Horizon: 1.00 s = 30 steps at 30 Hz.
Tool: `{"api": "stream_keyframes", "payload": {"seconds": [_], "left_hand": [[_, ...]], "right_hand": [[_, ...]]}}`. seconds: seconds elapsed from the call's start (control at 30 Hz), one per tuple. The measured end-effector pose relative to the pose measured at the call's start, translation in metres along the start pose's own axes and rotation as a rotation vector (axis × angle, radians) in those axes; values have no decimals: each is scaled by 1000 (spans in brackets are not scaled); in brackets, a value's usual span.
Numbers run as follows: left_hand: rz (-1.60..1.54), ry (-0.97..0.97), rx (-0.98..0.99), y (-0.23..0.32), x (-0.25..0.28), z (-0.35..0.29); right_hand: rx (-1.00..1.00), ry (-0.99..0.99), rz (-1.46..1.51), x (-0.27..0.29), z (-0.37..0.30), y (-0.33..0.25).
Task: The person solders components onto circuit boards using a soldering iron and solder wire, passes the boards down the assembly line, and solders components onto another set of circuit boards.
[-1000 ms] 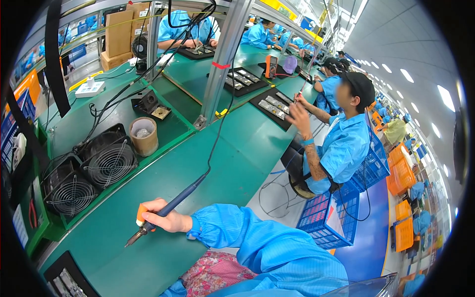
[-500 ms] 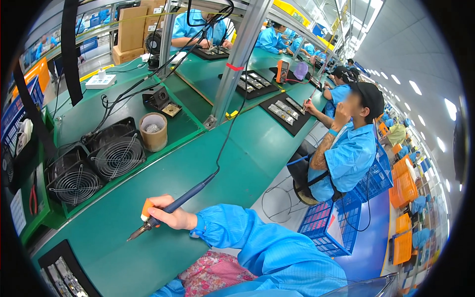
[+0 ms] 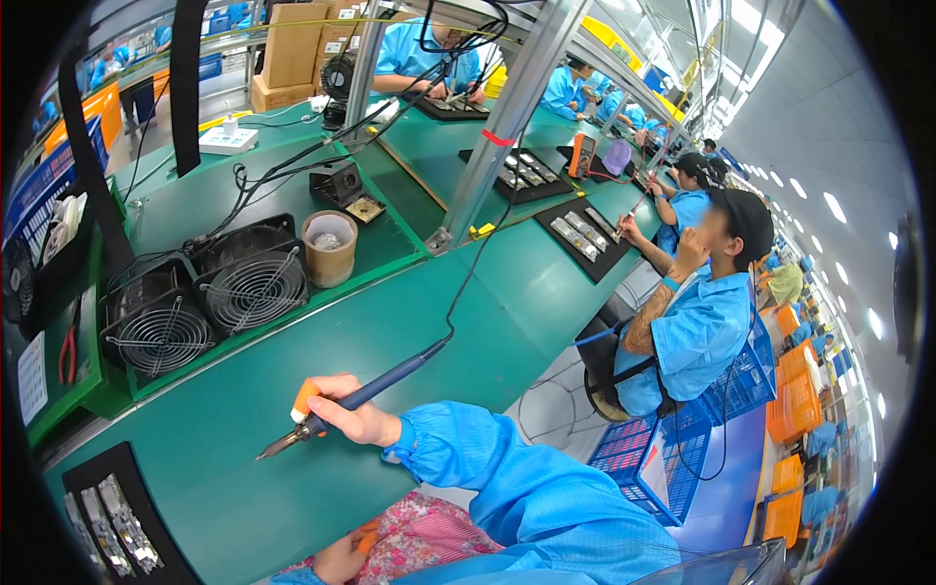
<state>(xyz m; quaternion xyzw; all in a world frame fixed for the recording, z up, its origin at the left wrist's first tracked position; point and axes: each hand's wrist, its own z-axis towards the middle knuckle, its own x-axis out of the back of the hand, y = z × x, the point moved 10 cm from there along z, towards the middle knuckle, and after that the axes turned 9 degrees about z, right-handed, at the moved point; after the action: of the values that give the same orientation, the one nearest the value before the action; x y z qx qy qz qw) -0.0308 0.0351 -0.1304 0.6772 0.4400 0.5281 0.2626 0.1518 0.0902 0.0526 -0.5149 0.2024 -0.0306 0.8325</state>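
Observation:
A soldering iron [image 3: 378, 383] with a dark blue handle and metal tip is in my right hand [image 3: 353, 414], whose fingers are closed around it. One of those fingers wears an orange finger cot. The tip points down and left, just over the green bench [image 3: 224, 497]. At the lower edge, my left hand [image 3: 341, 560] lies low against a floral and pink-striped garment [image 3: 429, 531]; orange shows at its fingers, but their pose is unclear. To the left, a black mat [image 3: 132, 468] carries several silver metal-cased parts [image 3: 125, 515].
Two fans with wire guards [image 3: 255, 292] stand behind the bench's rail, beside a round brown container [image 3: 330, 263] and an open black box [image 3: 343, 187]. A metal post [image 3: 497, 146] rises further right. A co-worker [image 3: 707, 302] sits at the right by another mat [image 3: 575, 244].
The view has shifted, so the bench and black mat show more fully. My left hand has come into view at the lower edge. My right hand still holds the soldering iron.

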Motion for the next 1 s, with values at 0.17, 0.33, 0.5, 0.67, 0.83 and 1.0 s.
{"api": "stream_keyframes", "payload": {"seconds": [0.17,0.33,0.5,0.67,0.83,1.0], "left_hand": [[-199,-122,147,17,6,-17],[178,189,-409,91,36,-10],[-213,15,-273,127,54,6],[-401,311,-266,173,125,-9],[128,764,-621,242,202,-57],[596,835,-745,272,211,-54]], "right_hand": [[-12,7,-49,14,1,4],[-46,148,-140,55,-11,12],[32,144,-112,92,-24,-10],[30,195,-65,115,-27,-20],[72,203,-51,110,-14,-25],[145,251,-85,134,-11,-26]]}}
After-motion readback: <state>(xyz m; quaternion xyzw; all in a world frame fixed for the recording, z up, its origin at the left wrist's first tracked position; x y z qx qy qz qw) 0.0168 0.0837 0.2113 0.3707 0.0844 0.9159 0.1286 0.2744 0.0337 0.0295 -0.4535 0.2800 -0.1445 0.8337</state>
